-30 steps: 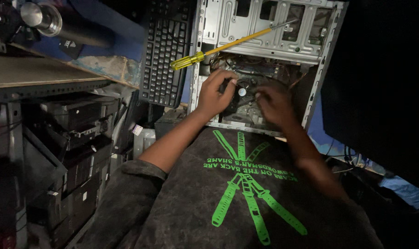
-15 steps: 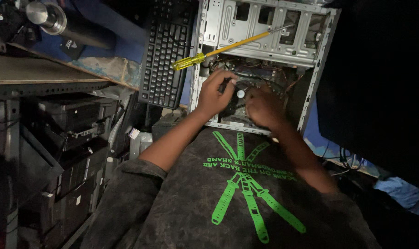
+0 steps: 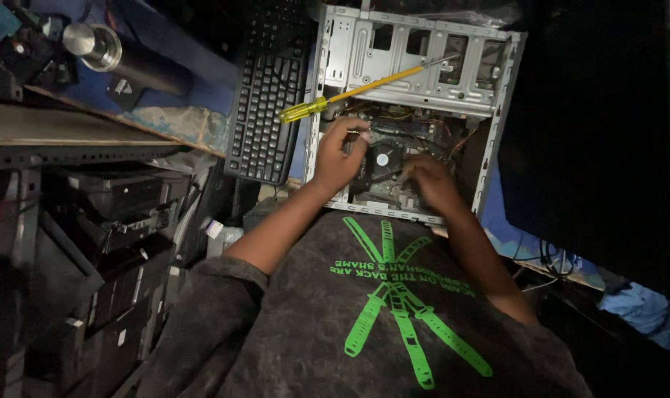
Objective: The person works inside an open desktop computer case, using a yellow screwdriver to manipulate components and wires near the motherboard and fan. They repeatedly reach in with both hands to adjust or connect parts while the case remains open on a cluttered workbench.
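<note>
My left hand [image 3: 338,151] is inside the open computer case [image 3: 416,51], fingers curled at the left edge of the cooler fan [image 3: 383,158], touching or gripping something small there; I cannot tell what, or whether it holds anything at all. My right hand [image 3: 431,180] lies just right of the fan, fingers bent down onto the board beside it, also too dark for me to tell a grasp. The fan sits between my 2 hands, each about as near as the other. Beyond the fan, a yellow-handled screwdriver [image 3: 349,92] rests across the case's metal bay frame, its long axis slanting from handle at the left rim up to tip at the right. The handle end lies nearer my left hand. A black keyboard [image 3: 265,103] stands left of the case.
</note>
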